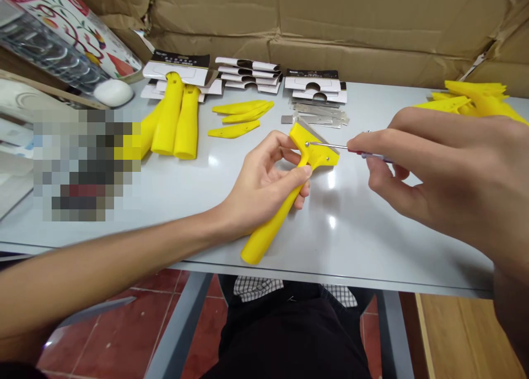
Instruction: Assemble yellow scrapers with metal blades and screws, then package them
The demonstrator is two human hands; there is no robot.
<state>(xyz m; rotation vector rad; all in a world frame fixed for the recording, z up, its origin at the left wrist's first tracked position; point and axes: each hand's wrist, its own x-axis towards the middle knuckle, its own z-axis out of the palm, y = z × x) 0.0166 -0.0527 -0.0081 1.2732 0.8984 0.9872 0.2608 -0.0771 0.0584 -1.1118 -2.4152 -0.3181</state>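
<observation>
My left hand (275,183) is wrapped round a yellow scraper (273,225) just below its head, handle slanting toward the table's front edge. A metal blade (316,135) shows along the head's upper edge, and two screws sit in the head. Pinched in my right hand (438,164) is a screwdriver (330,145), its shaft pointing left and its tip at or close to the left screw (307,144). Behind the scraper lie several loose metal blades (320,113). Yellow flat pieces (242,112) rest behind my left hand.
Yellow handles (167,120) lean on card packaging (177,65) at the back left. More folded cards (250,73) stand beside them. Yellow parts (475,101) are piled at the right rear. Cardboard (330,21) walls the table's (215,202) back. A blurred patch covers the left side.
</observation>
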